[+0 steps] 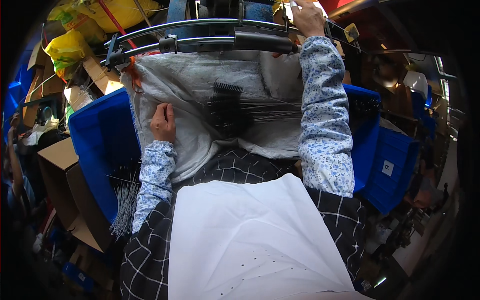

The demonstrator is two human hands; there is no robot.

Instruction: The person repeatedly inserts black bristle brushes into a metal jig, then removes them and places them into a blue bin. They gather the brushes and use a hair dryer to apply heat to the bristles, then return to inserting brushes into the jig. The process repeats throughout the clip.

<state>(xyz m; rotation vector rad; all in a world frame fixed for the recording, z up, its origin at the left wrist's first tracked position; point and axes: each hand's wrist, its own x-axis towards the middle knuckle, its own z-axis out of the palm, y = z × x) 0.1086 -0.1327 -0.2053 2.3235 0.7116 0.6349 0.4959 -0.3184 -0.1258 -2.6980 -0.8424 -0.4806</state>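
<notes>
My left hand (163, 122) is closed, its fingers curled in, just above a white woven cloth (195, 75) spread over my lap. Whether anything is pinched in it is hidden. At the upper right my right hand (308, 19) reaches up to the machine (225, 40), with its fingers bent together near the top edge of the picture. What they grip cannot be made out; something white shows at one fingertip. Between my arms a pile of black bristle brushes (227, 107) lies on the cloth, their thin wire stems (275, 107) pointing right.
Blue bins stand at my left (102, 125) and right (392, 167). A bundle of thin wires (125, 205) hangs by the left bin, near an open cardboard box (75, 195). Curved metal rails (195, 24) cross ahead of me. Yellow bags (70, 47) lie at the far left.
</notes>
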